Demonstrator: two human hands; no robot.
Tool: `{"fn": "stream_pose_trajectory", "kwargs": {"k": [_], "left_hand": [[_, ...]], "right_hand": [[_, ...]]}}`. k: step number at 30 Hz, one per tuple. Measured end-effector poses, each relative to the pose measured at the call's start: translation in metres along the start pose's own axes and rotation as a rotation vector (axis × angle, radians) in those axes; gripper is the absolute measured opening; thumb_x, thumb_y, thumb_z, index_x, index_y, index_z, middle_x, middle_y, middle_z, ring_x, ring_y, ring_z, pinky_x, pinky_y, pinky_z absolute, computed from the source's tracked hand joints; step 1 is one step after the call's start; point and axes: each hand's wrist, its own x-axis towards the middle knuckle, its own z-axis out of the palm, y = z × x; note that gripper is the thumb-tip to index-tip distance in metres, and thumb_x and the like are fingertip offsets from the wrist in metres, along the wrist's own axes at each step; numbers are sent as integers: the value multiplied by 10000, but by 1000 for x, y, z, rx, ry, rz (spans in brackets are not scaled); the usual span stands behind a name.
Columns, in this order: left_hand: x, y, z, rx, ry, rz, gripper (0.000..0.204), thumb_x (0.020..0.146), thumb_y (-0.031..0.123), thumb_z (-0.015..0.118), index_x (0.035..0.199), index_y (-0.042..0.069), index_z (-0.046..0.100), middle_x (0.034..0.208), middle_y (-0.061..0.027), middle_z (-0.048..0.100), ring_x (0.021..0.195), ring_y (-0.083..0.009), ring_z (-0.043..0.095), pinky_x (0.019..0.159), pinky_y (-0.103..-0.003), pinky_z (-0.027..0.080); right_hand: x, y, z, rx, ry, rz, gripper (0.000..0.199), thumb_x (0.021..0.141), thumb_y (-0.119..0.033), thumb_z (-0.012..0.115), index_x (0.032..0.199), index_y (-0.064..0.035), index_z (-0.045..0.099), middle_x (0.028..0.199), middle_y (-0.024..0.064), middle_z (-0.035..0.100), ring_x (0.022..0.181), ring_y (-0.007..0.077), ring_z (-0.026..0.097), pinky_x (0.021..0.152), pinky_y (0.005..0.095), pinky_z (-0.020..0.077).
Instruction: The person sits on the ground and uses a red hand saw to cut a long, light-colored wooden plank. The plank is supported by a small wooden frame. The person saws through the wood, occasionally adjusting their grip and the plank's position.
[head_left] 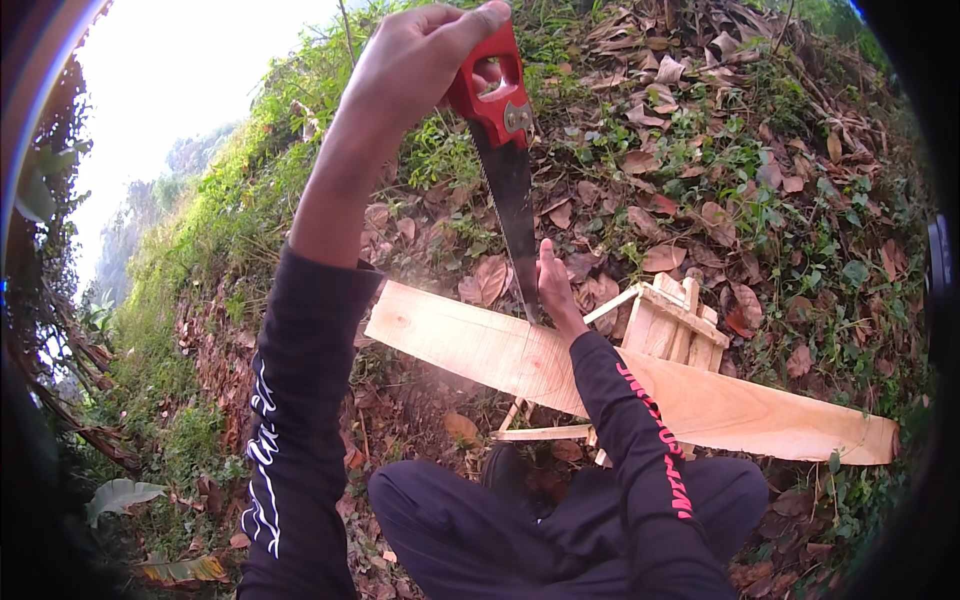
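Observation:
A hand saw (510, 190) with a red handle and dark blade stands steeply over a long, pale wooden plank (470, 340). My left hand (410, 55) is raised high and closed round the handle. The narrow blade tip meets the plank near its far edge. Beside the tip, close against the blade, is my right hand (557, 290), with one digit, seemingly the thumb, pointing up. Its other fingers are mostly hidden, so I cannot tell whether they grip the plank. The plank slants from the middle left down to the right.
A small rough wooden frame (670, 320) of slats supports the plank from beneath. My bent legs (450, 530) are close on the near side. Dry brown leaves (660, 258) and green weeds cover the sloping ground. A grassy bank (220, 240) rises at the left.

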Motion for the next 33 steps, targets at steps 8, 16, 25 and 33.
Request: {"fn": "stream_pose_trajectory", "kwargs": {"k": [8, 16, 25, 33], "left_hand": [[-24, 38, 26, -93, 127, 41, 491, 862, 405, 662, 1070, -38, 627, 789, -103, 672, 620, -163, 634, 593, -226, 517], [-71, 13, 15, -143, 188, 66, 438, 1003, 272, 514, 1309, -40, 545, 871, -94, 665, 617, -62, 535, 523, -195, 399], [-282, -94, -106, -1080, 875, 67, 447, 981, 195, 551, 1311, -90, 456, 1144, -158, 597, 831, -136, 570, 731, -267, 464], [-370, -107, -25, -694, 929, -342, 306, 552, -59, 458, 843, -38, 550, 692, -44, 501, 624, -126, 467, 587, -222, 347]], "right_hand": [[19, 7, -1, 88, 250, 66, 831, 967, -716, 130, 474, -78, 331, 486, -28, 319, 495, 108, 283, 509, 295, 244], [10, -20, -46, -181, 540, -118, 752, 1050, -536, 195, 705, -24, 623, 638, 56, 586, 644, 187, 566, 673, 318, 439], [-70, -116, -107, -531, 203, -162, 274, 947, -250, 572, 971, 15, 640, 870, 126, 667, 834, 233, 643, 760, 350, 494], [-187, -89, -69, -1201, -112, -142, 822, 721, -468, 781, 1361, -55, 473, 1401, 218, 410, 1324, 400, 362, 1093, 494, 306]]}}
